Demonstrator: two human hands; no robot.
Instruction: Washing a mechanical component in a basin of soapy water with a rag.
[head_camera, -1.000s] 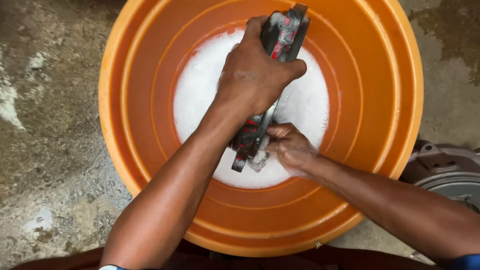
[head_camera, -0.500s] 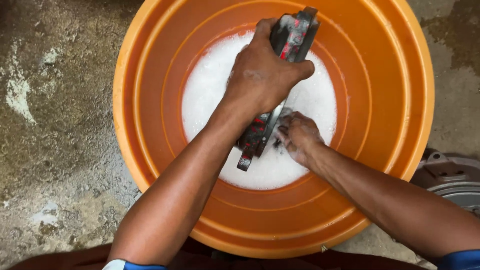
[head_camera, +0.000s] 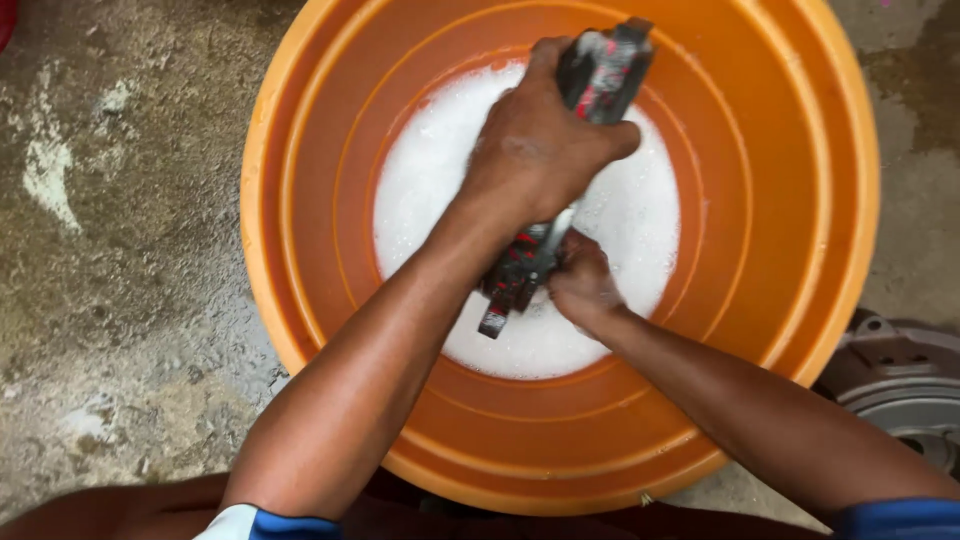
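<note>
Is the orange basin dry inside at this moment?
No: white soapy foam covers the bottom of the orange basin, where the left hand and right hand hold a dark shoe.

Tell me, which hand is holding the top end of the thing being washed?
The left hand. It grips the upper end of the grey and red item above the foam, while the right hand works lower down, near the suds in the orange basin.

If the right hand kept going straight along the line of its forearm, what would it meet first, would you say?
Probably the lower end of the red-and-grey item, which the right hand already touches; beyond that lies the soapy foam, though depth is unclear.
</note>
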